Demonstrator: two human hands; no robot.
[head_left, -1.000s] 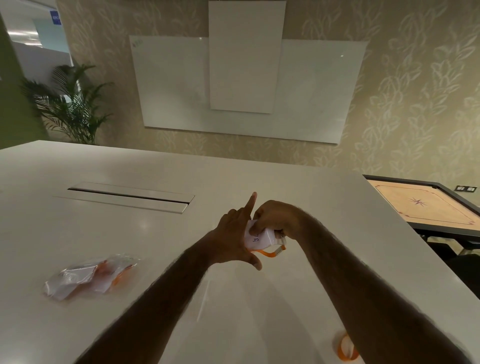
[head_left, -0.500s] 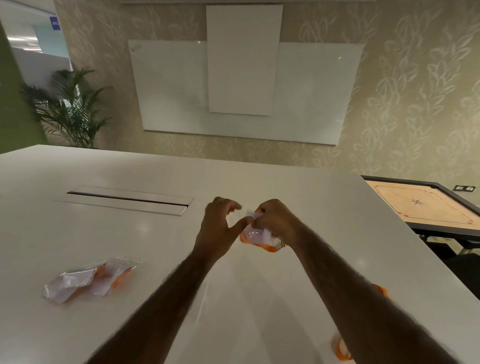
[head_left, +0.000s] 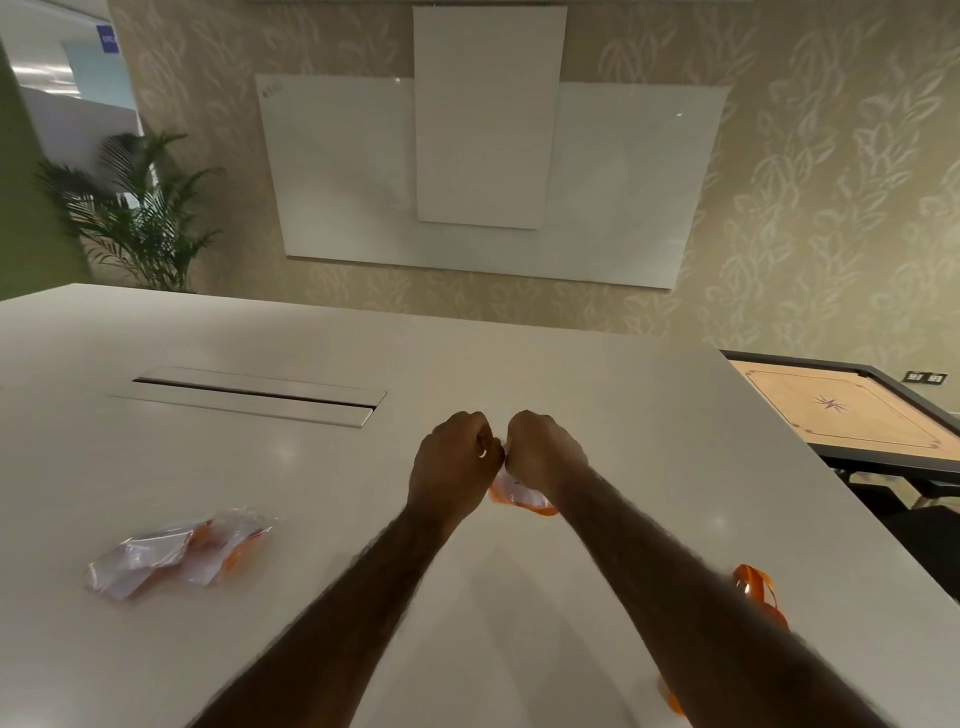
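The pale worktop (head_left: 571, 364) has a closed cable hatch (head_left: 254, 395) set flush towards its far left. Clear packets (head_left: 176, 553) with orange contents lie near the left edge; orange bands (head_left: 758, 592) lie near the right edge.

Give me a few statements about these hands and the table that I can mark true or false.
1. The left hand and the right hand both grip one small packet above the table. True.
2. The pile of packets lies to the right of the arms. False: it lies on the table to their left.
3. A plant stands beyond the table's far left corner. True.
4. The board on the wall is black. False: it is white.
5. Orange bands lie on the table by the right forearm. True.
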